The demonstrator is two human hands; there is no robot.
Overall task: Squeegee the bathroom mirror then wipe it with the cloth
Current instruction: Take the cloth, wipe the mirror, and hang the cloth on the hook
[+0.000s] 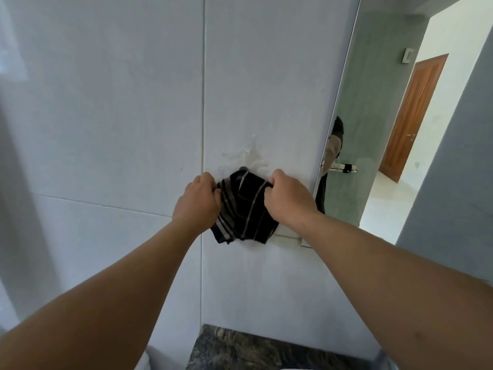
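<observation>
Both my hands are up against the tiled wall (pixel 120 116), gripping a dark striped cloth (pixel 244 209) between them; my left hand (pixel 198 202) is closed on the cloth's left edge, fingers curled around a bunched fold, and my right hand (pixel 289 198) is clenched on its upper right corner, knuckles toward me; the cloth is black with pale grey and tan stripes, and it hangs slack below my fists, its lower hem loose against the wall; just above the cloth a small grey hook (pixel 243 168) or knob shows, though I cannot tell whether the cloth is caught on it; around that spot the tile carries a patch of pale, glossy smears (pixel 246 154); the bathroom mirror (pixel 373 116) stands just to the right of my right hand, its thin edge running up the wall at a slant, its lower corner hidden behind my right forearm; in its glass I see a greenish wall, a wooden door (pixel 413 116) and part of a person in dark clothing at the mirror's left edge, with a white-handled tool (pixel 344 168) reflected beside them, which may be the squeegee but is too small to be sure; at the bottom lies a dark mottled stone countertop (pixel 240 348).
</observation>
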